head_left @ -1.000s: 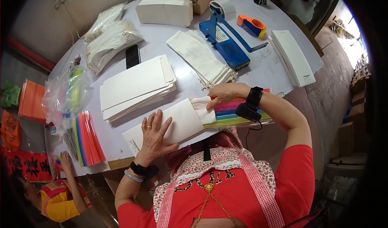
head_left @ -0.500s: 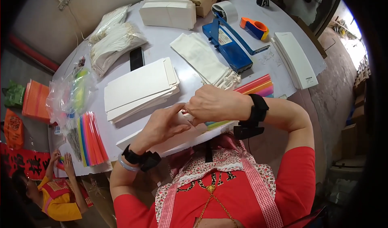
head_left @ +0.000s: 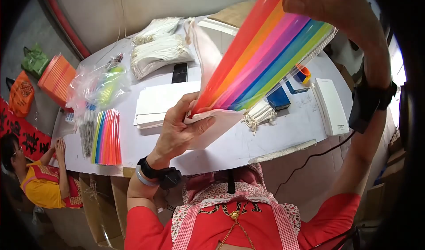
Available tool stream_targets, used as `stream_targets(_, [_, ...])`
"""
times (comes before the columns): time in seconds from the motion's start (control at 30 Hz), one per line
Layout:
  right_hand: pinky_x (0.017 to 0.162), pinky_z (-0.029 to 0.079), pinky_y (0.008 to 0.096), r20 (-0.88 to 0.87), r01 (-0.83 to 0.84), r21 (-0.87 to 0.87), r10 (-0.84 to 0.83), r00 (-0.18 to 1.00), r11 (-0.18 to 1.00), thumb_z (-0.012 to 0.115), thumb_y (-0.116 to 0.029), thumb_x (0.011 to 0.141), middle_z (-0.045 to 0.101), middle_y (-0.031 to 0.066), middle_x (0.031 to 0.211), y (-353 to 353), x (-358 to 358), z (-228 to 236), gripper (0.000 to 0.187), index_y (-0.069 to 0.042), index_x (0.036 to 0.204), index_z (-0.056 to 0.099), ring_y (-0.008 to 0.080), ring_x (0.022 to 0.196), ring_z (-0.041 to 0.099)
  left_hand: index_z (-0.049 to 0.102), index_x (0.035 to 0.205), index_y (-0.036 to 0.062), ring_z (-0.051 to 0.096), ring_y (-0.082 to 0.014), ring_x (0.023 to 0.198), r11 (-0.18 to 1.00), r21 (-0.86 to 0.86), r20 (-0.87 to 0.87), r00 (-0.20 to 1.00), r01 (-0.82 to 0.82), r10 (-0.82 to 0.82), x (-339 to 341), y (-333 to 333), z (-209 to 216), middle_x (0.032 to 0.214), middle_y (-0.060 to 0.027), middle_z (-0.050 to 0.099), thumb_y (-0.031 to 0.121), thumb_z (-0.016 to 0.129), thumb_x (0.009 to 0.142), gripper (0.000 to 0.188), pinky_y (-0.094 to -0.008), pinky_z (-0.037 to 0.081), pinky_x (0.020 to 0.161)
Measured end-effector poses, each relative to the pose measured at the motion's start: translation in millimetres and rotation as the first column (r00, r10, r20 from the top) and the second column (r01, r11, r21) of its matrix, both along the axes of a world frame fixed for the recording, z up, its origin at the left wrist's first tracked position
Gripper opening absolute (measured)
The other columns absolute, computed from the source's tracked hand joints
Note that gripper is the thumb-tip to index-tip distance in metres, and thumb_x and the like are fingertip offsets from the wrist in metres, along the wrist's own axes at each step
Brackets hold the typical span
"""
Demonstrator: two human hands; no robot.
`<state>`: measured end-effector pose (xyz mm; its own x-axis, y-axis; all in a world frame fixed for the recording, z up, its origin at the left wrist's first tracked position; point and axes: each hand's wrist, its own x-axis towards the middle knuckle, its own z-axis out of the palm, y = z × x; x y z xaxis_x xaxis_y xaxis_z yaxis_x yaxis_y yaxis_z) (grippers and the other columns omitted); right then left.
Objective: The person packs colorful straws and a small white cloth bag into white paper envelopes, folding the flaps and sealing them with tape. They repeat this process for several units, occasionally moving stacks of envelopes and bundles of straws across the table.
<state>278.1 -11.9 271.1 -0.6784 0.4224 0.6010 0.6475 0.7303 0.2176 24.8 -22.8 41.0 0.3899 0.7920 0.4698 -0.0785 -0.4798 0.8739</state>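
In front of me my left hand (head_left: 179,128) is closed around the mouth of a white cloth drawstring pouch (head_left: 206,55). Its cord end hangs loose at the top. Slanting into the mouth is a bundle of long coloured plastic straws (head_left: 261,64), red through orange, pink, purple, blue and green. My right hand (head_left: 343,17) grips the upper part of this bundle, thumb over the front, other fingers mostly hidden behind. The straws' lower ends are at the pouch opening beside my left thumb; how deep they sit is hidden.
White cards (head_left: 161,101) are stacked behind my left hand. More straws (head_left: 106,137) and thin metal brushes (head_left: 87,132) lie at the left. Bagged white pouches (head_left: 159,55), a phone (head_left: 179,73), a blue tool (head_left: 279,98) and a white box (head_left: 331,106) surround the work. A person (head_left: 44,179) sits lower left.
My right hand has moved up and right, lifting the coloured straws from the table to the pouch. The left hand now spreads the pouch mouth. The view has shifted.
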Motion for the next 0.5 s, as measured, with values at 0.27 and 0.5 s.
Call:
stream_targets(0.27, [0.085,0.051,0.0393,0.036,-0.164,-0.639,0.242,0.970,0.751,0.077,-0.031,0.076,0.063,0.0189,0.114,36,-88,-79,0.063,-0.006,0.129,0.054,0.0302,0.103,0.063,0.045,0.130,0.0046,0.058,-0.0130,0.106,0.996,0.015,0.148,0.985,-0.088,0.085,-30,-2,-15,0.116,-0.0065,0.062,-0.004,0.068,0.084,0.052,-0.0271,0.046,0.091])
stream_targets(0.5, [0.073,0.049,0.0402,0.293,0.104,-0.722,0.166,0.942,0.684,0.073,-0.039,0.078,0.065,0.0159,0.101,32,-136,-110,0.045,-0.005,0.107,0.064,0.0314,0.091,0.063,0.045,0.129,0.0040,0.055,-0.0156,0.113,0.992,-0.072,0.388,0.913,-0.108,0.128,-44,-18,-16,0.125,-0.0094,0.054,-0.006,0.066,0.084,0.050,-0.0283,0.048,0.093])
